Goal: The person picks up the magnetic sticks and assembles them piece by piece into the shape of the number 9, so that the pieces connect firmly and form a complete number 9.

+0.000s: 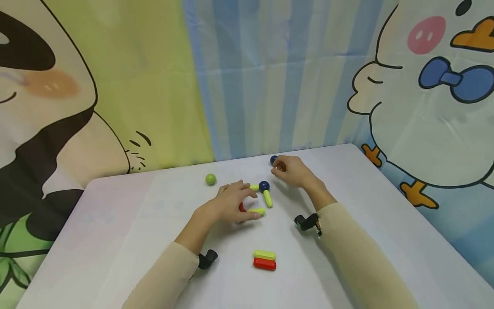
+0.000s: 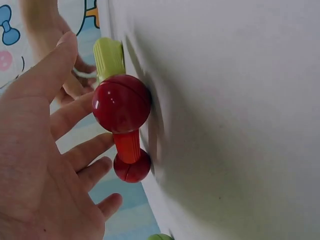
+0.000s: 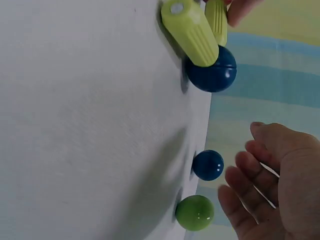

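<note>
My left hand (image 1: 236,203) spreads over a joined piece on the table, partly hiding it. In the left wrist view, a red ball (image 2: 121,103) links a yellow-green stick (image 2: 109,57) and a red stick (image 2: 128,146), which ends in a second red ball (image 2: 132,166). The fingers lie loosely beside it; contact is unclear. My right hand (image 1: 294,171) hovers with bent, relaxed fingers near a loose blue ball (image 3: 208,165), holding nothing visible. Between the hands, another blue ball (image 1: 264,186) joins two yellow-green sticks (image 1: 268,198).
A green ball (image 1: 210,179) lies at the back left. Another green ball (image 3: 195,212) shows beside the loose blue one in the right wrist view. Nearer the front, a yellow-green stick (image 1: 264,255) and a red stick (image 1: 264,264) lie side by side. Printed curtains stand behind the table.
</note>
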A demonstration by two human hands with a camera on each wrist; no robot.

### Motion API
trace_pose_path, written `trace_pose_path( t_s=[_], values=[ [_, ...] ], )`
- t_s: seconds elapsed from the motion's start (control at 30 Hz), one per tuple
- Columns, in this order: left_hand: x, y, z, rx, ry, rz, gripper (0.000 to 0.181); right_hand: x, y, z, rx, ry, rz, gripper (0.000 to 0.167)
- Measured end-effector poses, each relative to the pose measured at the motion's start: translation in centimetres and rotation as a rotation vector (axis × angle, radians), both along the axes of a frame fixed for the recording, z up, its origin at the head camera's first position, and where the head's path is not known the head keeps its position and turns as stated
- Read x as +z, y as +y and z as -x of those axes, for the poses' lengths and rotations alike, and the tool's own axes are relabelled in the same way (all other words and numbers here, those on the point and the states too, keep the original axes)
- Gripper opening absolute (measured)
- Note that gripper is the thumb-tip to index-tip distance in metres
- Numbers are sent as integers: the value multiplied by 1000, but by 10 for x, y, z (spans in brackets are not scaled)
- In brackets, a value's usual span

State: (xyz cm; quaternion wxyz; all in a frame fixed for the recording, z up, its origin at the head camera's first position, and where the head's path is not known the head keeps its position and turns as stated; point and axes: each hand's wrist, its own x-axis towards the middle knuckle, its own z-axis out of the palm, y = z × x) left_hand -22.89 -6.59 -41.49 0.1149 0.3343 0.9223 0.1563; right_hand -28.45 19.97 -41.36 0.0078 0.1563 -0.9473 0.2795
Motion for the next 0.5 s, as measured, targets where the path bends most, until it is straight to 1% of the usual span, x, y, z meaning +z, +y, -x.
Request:
trace_pose_path(
  t_s=[0.1, 0.17, 0.23, 0.37, 0.5],
  values=[
    [-1, 0, -6, -11, 8, 8, 62, 0, 2, 8, 9, 47, 3, 32],
    [-1, 0, -9, -14, 9, 8, 63, 0, 3, 13, 6, 59, -6, 38],
    [-1, 0, -11, -16, 4, 12, 63, 1, 4, 18, 0, 62, -36, 44],
    [-3, -1, -13, -15, 7, 14, 61, 3, 4, 27, -13, 36, -102, 54],
    [-6, -1, -13, -22, 30, 9, 56, 2, 3, 34, -27, -30, -151, 58]
  ],
)
